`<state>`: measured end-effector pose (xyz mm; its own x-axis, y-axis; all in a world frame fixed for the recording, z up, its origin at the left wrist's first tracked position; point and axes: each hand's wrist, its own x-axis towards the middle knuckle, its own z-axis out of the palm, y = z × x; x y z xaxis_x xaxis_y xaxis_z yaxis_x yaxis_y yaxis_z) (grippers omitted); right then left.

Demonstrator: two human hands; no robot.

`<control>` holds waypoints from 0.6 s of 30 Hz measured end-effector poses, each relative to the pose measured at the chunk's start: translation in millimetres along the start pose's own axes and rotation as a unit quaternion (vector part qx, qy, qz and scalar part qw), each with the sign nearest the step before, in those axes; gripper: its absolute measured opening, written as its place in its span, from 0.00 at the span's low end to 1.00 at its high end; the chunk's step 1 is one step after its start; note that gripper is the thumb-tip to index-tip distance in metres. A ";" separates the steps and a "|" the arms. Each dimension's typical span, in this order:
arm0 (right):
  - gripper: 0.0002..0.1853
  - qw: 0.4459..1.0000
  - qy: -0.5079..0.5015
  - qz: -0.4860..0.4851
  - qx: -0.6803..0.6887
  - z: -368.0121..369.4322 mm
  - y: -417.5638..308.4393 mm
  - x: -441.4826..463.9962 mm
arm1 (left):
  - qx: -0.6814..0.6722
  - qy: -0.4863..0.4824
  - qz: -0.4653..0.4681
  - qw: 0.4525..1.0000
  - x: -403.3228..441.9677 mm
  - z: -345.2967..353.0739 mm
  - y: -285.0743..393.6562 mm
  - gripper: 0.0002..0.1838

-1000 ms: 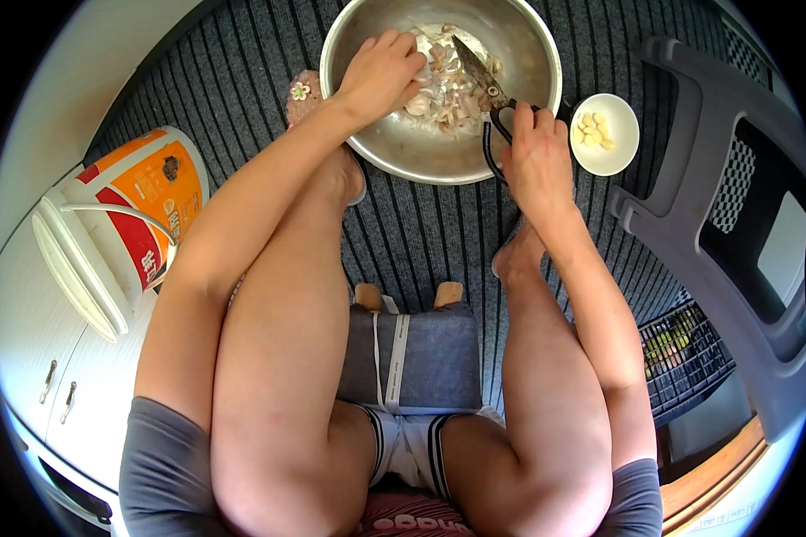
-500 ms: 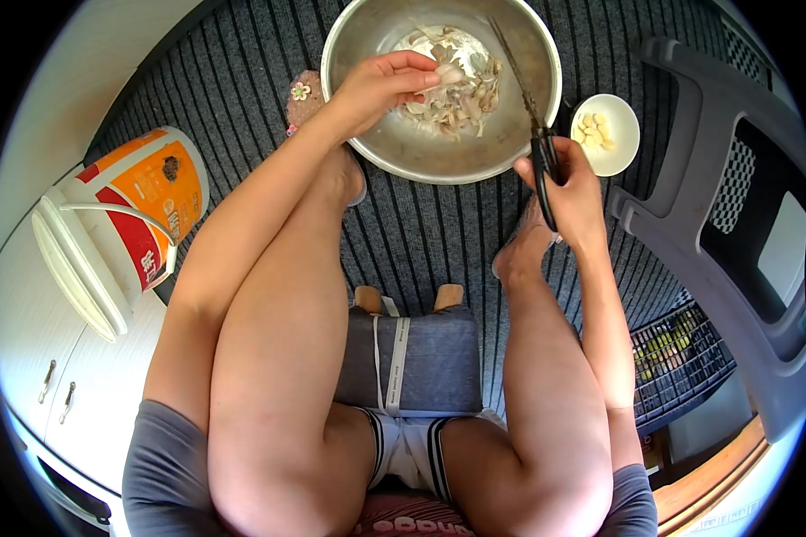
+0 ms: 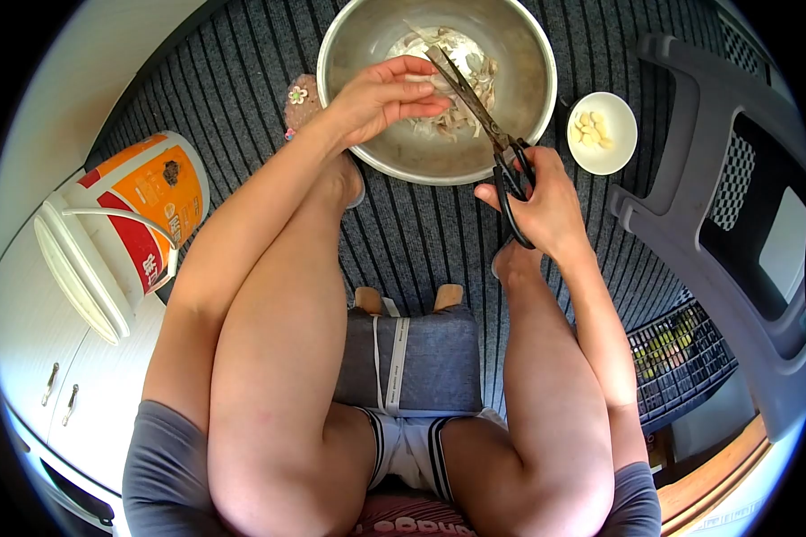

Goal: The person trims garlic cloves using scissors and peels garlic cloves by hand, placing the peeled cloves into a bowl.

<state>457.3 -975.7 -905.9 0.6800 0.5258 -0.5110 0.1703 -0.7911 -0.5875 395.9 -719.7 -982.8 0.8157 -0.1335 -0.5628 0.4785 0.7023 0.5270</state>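
Over the large metal bowl (image 3: 527,94), my left hand (image 3: 387,100) pinches a pale garlic clove (image 3: 440,83) with papery skin, partly covered by the fingers. My right hand (image 3: 551,204) grips black-handled scissors (image 3: 485,123), thumb and fingers at the handle loops. Their blades are slightly parted and reach across the bowl to the clove, close to my left fingertips; whether they touch it I cannot tell. Loose garlic skins (image 3: 475,106) lie in the bottom of the bowl. Right of it stands a small white bowl (image 3: 616,163) holding several peeled garlic cloves (image 3: 591,130).
A grey plastic stool (image 3: 667,170) lies at the right, with a black basket (image 3: 681,367) below it. On the left is an orange and white lidded bucket (image 3: 157,192) by white cabinets (image 3: 27,331). A striped dark mat (image 3: 412,242) covers the floor.
My right hand has swung the scissors left, over the bowl, to the clove, and their blades have parted. My left hand stays nearly in place, shifted slightly right and down.
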 end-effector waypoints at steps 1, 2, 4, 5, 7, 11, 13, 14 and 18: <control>0.38 0.999 0.019 -0.016 -0.028 1.2 0.0 -0.3 | -0.017 0.002 0.000 1.000 -0.1 2.6 -0.3 0.13; 0.39 0.999 0.020 -0.015 -0.038 0.7 -1.8 -0.5 | -0.014 0.001 0.004 1.000 0.3 4.6 -0.6 0.13; 0.41 0.998 0.020 -0.015 -0.060 -1.7 -6.4 -1.1 | -0.009 0.001 0.014 1.000 0.8 5.9 -2.2 0.14; 0.42 0.998 0.027 -0.020 -0.061 -2.4 -6.7 -1.7 | -0.026 -0.001 0.019 0.999 0.8 5.9 -2.9 0.14; 0.44 0.997 0.040 -0.030 -0.065 -3.9 -6.6 -2.5 | -0.061 -0.004 0.028 0.998 2.2 3.3 -5.4 0.15; 0.45 0.992 0.072 -0.059 -0.083 5.1 1.4 -2.7 | -0.103 -0.053 0.012 0.993 1.4 -1.5 -6.2 0.15; 0.45 0.993 0.058 -0.057 -0.089 8.5 3.3 -2.3 | -0.093 -0.056 0.001 0.994 1.1 -0.1 -6.8 0.16; 0.44 0.994 0.055 -0.054 -0.081 9.0 3.7 -2.4 | -0.083 -0.050 -0.006 0.995 0.6 0.5 -7.2 0.15; 0.42 0.998 -0.007 -0.015 -0.061 3.7 -0.5 -0.4 | -0.049 -0.042 -0.027 0.998 -1.0 0.5 -5.5 0.15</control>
<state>454.3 -974.4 -907.7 0.6637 0.5538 -0.5028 0.2770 -0.8063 -0.5226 392.6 -723.7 -984.8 0.8160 -0.2280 -0.5312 0.4914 0.7575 0.4298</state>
